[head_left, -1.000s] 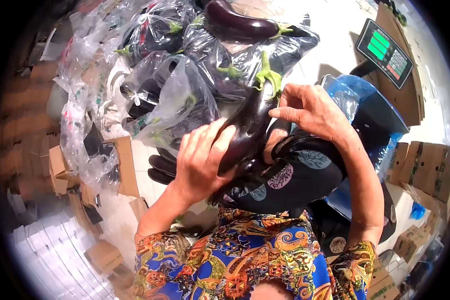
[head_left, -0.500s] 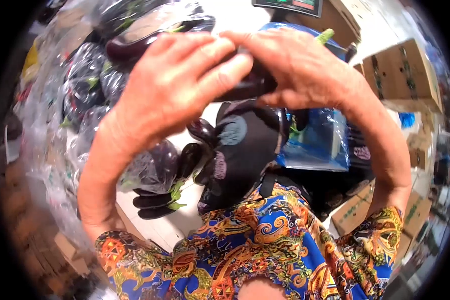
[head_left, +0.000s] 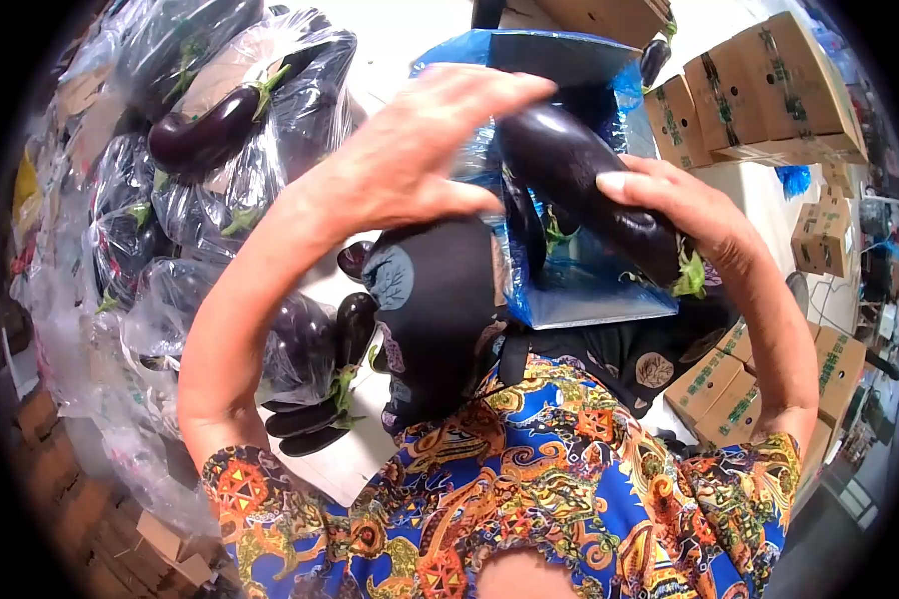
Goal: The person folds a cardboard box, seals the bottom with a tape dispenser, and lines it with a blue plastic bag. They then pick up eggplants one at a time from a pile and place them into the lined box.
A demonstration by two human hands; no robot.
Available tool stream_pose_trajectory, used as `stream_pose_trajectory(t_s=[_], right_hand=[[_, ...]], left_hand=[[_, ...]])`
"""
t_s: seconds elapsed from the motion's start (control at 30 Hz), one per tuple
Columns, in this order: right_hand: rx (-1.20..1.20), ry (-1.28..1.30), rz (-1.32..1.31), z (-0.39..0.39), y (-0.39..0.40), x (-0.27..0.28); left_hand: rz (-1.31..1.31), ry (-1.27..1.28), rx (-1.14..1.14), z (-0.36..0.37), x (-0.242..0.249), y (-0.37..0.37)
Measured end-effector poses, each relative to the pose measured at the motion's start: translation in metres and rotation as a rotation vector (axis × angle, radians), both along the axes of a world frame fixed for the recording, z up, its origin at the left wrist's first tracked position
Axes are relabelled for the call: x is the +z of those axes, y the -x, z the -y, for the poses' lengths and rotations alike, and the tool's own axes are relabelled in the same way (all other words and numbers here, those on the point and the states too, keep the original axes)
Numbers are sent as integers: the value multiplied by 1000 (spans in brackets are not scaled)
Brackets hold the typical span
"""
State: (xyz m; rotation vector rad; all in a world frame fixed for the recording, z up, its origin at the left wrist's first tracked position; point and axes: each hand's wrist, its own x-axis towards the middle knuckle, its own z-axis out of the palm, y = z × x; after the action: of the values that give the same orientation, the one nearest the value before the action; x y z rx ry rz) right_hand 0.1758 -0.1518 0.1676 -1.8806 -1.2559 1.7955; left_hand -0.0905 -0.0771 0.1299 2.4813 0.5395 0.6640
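A glossy dark eggplant [head_left: 574, 165] lies at a slant over a box lined with blue plastic [head_left: 599, 306], its green stem end toward the lower right. My right hand [head_left: 691, 205] grips it near that stem end, the thumb on its upper side. At the blunt end, my left hand [head_left: 400, 155] is open, with its fingers stretched out and its thumb apart, slightly blurred. Inside the liner, another eggplant [head_left: 524, 225] shows beneath the held one. The rest of the box's contents is partly hidden.
Clear plastic bags of eggplants [head_left: 185, 205] crowd the left side, with one loose eggplant [head_left: 210, 130] on top. More eggplants [head_left: 305, 429] lie on the pale floor by my left forearm. Cardboard boxes [head_left: 759, 90] stand at upper right, and others [head_left: 714, 389] at lower right.
Both hands were raised together around an eggplant; now they are apart, with the eggplant in my right hand over the blue-lined box. The view has shifted, showing more of that box.
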Motion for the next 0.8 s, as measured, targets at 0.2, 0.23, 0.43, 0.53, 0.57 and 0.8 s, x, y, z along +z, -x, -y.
stream_pose_trajectory(t_s=[0.2,0.23,0.43,0.53,0.57,0.8], right_hand=[[-49,40,-273,-8,-10,24],[-95,-27,-312,-11,-22,22],[-380,-356,-505,-22,-71,0],[-320,-245,-766,-20,-74,-26],[-382,-275,-826,-17,-55,-24],[-417,-171,-604,-50,-23,-61]], left_hand=[[-106,-10,-156,-1,13,-62],[-62,76,-155,-5,12,-65],[-247,721,52,-11,12,-52],[-246,942,92,2,13,-52],[-303,938,99,6,22,-55],[-126,1307,197,29,15,-55]])
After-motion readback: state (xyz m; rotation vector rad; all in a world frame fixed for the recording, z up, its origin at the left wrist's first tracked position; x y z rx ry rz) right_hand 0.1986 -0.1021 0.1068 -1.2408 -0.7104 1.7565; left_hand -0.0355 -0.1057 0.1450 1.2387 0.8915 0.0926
